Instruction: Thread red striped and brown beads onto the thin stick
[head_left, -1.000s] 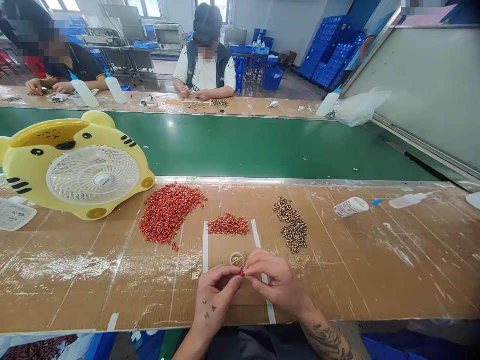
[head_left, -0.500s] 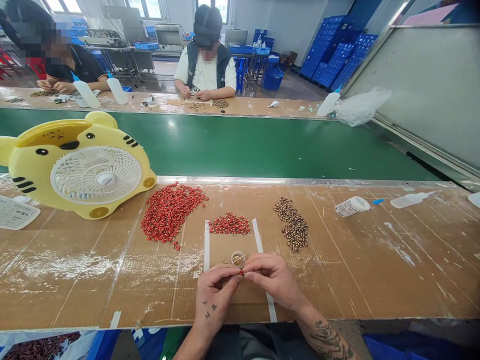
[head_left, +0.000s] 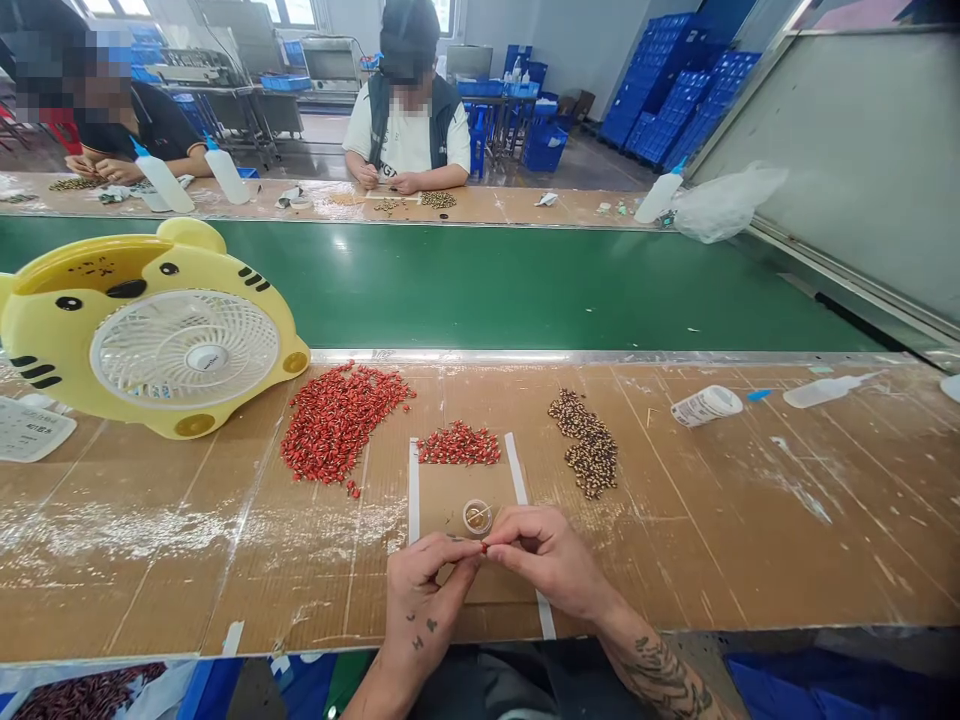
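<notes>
Between the pinched fingertips of my left hand [head_left: 431, 590] and my right hand [head_left: 551, 560] is a small red piece [head_left: 484, 548], mostly hidden by the fingers. Both hands are closed on it, just above the cardboard. Right behind the fingertips stands a small round clear cup [head_left: 477, 516] with a thin pale stick lying across it. Farther back, between two white tape strips, lies a small heap of red pieces [head_left: 459, 444]. A larger heap of red pieces [head_left: 337, 425] spreads to the left, and a heap of dark and tan beads [head_left: 585, 445] lies to the right.
A yellow animal-shaped fan [head_left: 157, 330] stands at the left. On the right lie a white tub [head_left: 706, 405] and a squeeze bottle [head_left: 825, 390] with its blue cap off. Beyond runs a green belt [head_left: 480, 285]. Two people work on the far side.
The view has tilted slightly. My hands stay together at the same spot, with the red piece turned a little between the fingertips.
</notes>
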